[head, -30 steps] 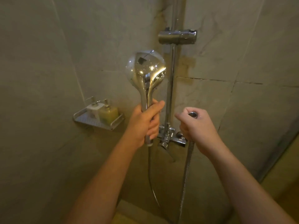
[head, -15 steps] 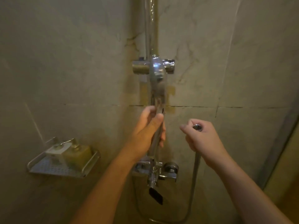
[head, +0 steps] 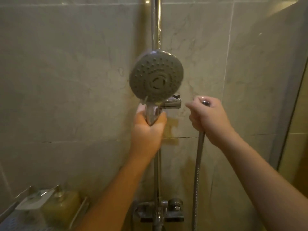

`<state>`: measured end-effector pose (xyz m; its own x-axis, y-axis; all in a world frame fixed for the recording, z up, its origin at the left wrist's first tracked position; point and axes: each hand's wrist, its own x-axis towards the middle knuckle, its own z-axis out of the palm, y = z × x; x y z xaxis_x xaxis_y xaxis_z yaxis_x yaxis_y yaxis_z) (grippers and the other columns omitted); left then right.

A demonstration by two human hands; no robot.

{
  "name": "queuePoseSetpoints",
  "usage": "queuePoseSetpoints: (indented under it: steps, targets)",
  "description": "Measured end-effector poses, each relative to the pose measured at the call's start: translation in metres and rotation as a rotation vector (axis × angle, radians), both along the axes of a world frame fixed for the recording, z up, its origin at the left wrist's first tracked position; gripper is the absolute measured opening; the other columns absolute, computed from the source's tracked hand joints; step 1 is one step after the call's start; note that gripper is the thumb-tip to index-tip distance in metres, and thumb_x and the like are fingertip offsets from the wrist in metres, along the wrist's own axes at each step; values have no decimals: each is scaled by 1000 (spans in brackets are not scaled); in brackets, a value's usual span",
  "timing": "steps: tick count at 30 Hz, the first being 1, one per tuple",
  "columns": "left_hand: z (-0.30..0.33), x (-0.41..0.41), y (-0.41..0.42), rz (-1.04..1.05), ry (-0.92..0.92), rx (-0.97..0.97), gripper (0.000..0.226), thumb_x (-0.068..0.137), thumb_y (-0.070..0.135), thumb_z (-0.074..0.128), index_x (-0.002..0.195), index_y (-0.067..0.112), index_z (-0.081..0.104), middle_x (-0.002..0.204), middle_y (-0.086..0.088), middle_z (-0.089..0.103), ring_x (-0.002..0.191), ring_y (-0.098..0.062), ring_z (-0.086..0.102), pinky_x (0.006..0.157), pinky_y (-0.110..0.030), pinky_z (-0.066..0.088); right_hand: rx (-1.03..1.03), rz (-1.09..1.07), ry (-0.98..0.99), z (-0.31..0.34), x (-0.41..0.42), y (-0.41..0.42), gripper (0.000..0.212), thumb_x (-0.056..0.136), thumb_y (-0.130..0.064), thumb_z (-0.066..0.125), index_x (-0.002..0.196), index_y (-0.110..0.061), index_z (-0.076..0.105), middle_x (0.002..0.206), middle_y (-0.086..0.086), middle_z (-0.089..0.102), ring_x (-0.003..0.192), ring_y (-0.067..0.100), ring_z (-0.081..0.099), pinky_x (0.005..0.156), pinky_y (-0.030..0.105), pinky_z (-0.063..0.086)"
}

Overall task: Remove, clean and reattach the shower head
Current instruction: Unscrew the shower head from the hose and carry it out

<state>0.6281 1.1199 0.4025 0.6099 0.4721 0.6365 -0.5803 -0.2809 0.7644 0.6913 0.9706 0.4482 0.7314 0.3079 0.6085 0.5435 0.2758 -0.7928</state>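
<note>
The chrome shower head (head: 156,75) is raised in front of the vertical rail (head: 155,24), its grey nozzle face turned toward me. My left hand (head: 147,129) grips its handle just below the head, right beside the chrome holder bracket (head: 173,103) on the rail. My right hand (head: 208,119) holds the metal hose (head: 197,172) near its chrome end fitting (head: 205,102), which sticks out above my fist. The hose hangs straight down from that hand. I cannot tell whether the handle sits in the bracket.
The mixer tap (head: 160,212) sits at the bottom of the rail. A wire shelf (head: 78,212) at lower left carries a yellow bottle (head: 62,205) and a white dispenser (head: 33,200). Tiled walls surround; a glass panel edge (head: 290,114) runs down the right.
My left hand has lifted the shower head up to the bracket and turned its nozzle face toward me. My right hand still holds the hose end. The view has tilted upward.
</note>
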Motion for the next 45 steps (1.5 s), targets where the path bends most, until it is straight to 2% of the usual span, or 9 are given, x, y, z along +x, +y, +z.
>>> queuePoseSetpoints:
  steps: [5, 8, 12, 16, 26, 30, 36, 43, 45]
  targets:
    - [22, 20, 11, 38, -16, -128, 22, 86, 29, 64, 106, 24, 57, 59, 2, 55, 44, -19, 49, 46, -32, 41, 89, 66, -24, 53, 8, 7, 48, 92, 1, 52, 59, -21, 24, 49, -5, 21, 40, 9, 16, 45, 15, 14]
    - [27, 24, 13, 24, -8, -159, 7, 89, 20, 63, 91, 21, 57, 53, -1, 50, 36, -18, 43, 40, -27, 37, 72, 41, -85, 79, 14, 14, 47, 90, 0, 53, 58, -22, 25, 50, -3, 21, 39, 11, 17, 45, 16, 14]
    - [28, 23, 14, -29, 7, -139, 20, 93, 14, 60, 77, 26, 60, 48, -2, 46, 35, -18, 40, 37, -27, 35, -34, -11, -193, 98, 21, 26, 43, 86, -3, 55, 57, -21, 29, 51, 1, 25, 40, 13, 22, 44, 20, 17]
    - [31, 25, 15, -64, 33, -159, 6, 96, 14, 58, 90, 14, 57, 49, -2, 45, 37, -17, 38, 36, -27, 33, -96, -14, -275, 106, 23, 38, 39, 89, -2, 54, 57, -16, 36, 53, 4, 31, 40, 15, 28, 41, 24, 20]
    - [30, 25, 19, -50, 63, -123, 12, 96, 16, 61, 87, 20, 53, 48, 0, 45, 33, -16, 40, 35, -26, 33, 12, 108, -173, 84, 24, 69, 42, 92, -3, 51, 55, -17, 37, 49, 0, 33, 41, 13, 26, 41, 21, 21]
    - [27, 25, 18, -51, 72, -119, 14, 96, 16, 61, 84, 16, 53, 49, 0, 45, 33, -16, 41, 36, -25, 34, -23, -22, -169, 72, 27, 71, 39, 97, -15, 52, 61, -14, 38, 52, 3, 35, 42, 14, 31, 41, 23, 26]
    - [26, 24, 16, -70, 92, -146, 19, 97, 17, 61, 81, 16, 51, 47, 0, 42, 32, -16, 38, 35, -24, 33, -145, -216, -251, 60, 26, 70, 45, 97, -29, 54, 71, 8, 55, 58, 8, 49, 52, 14, 45, 48, 25, 34]
    - [27, 20, 13, -103, 104, -155, 13, 96, 23, 62, 87, 16, 54, 46, 0, 40, 33, -18, 35, 36, -25, 32, -159, -276, -142, 38, 35, 71, 45, 96, -34, 55, 78, 8, 54, 72, 11, 55, 65, 16, 48, 61, 33, 37]
    - [27, 18, 12, -108, 104, -148, 12, 96, 24, 62, 90, 16, 55, 47, 1, 42, 34, -17, 36, 36, -25, 31, -162, -260, -106, 34, 37, 69, 34, 96, -32, 55, 80, -3, 56, 78, 11, 58, 70, 17, 52, 66, 34, 41]
